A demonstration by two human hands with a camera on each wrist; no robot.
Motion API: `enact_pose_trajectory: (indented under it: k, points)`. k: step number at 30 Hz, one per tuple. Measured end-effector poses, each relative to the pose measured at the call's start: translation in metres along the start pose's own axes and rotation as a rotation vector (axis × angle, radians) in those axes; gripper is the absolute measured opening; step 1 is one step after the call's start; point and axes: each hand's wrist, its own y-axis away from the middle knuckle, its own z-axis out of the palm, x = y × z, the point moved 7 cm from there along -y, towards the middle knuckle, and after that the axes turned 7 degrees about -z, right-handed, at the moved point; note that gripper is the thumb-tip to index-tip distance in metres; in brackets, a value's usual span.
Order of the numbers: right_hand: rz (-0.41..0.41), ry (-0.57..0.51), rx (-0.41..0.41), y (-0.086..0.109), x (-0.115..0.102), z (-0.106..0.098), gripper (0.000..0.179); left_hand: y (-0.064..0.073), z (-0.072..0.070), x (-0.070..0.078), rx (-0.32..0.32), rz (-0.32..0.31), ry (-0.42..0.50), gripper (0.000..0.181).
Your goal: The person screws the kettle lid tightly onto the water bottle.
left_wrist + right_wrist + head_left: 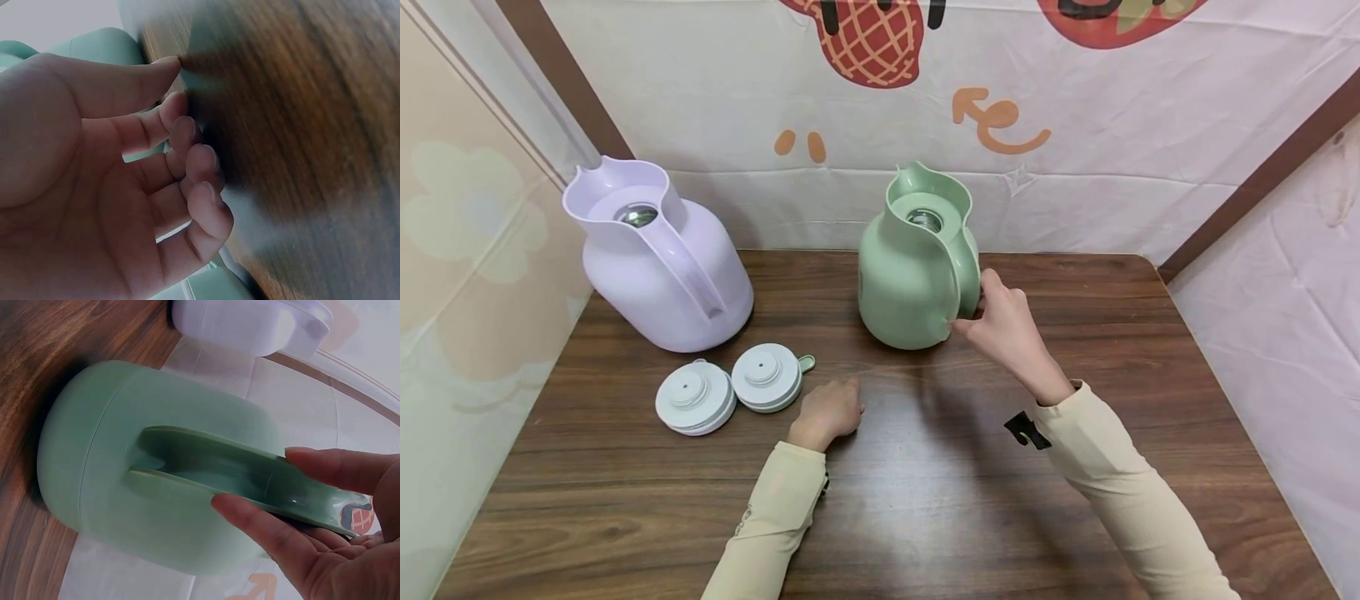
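A green thermos jug (895,283) stands upright near the table's back edge, its mouth uncovered. My right hand (1006,327) grips its handle from the right; in the right wrist view the thumb and index finger lie on opposite edges of the handle (206,464), the other fingers partly hidden behind it. My left hand (829,412) rests low over the tabletop with loosely curled fingers (203,165) and an empty palm. Just left of it lie two white lids, underside up: one lid (766,377) with a small green tab, the other lid (695,397) touching it.
A lilac thermos jug (673,267), also uncovered, stands at the back left of the brown wooden table (887,517). Behind the table hangs a white printed cloth (715,100). More cloth (1285,217) borders the right side.
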Motion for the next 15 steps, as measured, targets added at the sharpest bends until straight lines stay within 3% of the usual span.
enact_pose_trajectory:
  k: [7,15]
  points:
    - [0.006,0.030,0.055,0.010,0.001,-0.005,0.033,0.000,0.000,0.000,0.012,0.001,-0.003,0.035]
    - [0.086,0.041,0.055,0.021,0.007,-0.010,0.038,0.001,-0.001,0.000,0.029,0.022,0.004,0.026]
